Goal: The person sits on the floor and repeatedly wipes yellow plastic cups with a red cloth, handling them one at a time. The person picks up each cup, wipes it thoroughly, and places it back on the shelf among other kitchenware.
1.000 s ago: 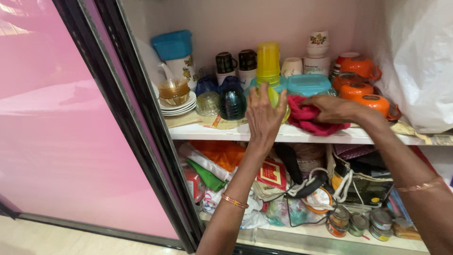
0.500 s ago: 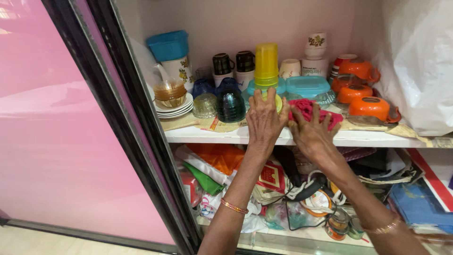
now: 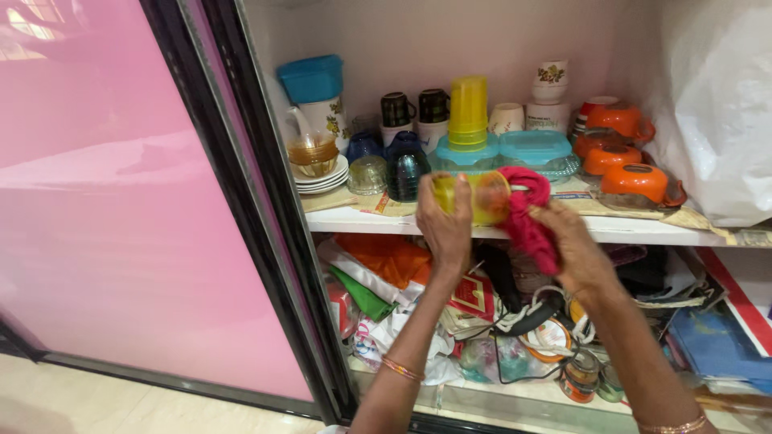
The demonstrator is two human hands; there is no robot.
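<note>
Yellow cup [image 3: 481, 197], white shelf [image 3: 643, 231], pink door [image 3: 121, 201]

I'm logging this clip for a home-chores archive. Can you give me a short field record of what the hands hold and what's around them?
left hand: grips a yellow cup, tipped sideways
right hand: holds a red cloth at the cup's mouth
place: in front of a white shelf
behind: stack of yellow cups, teal-lidded box, orange pots
left side: pink sliding door
</note>
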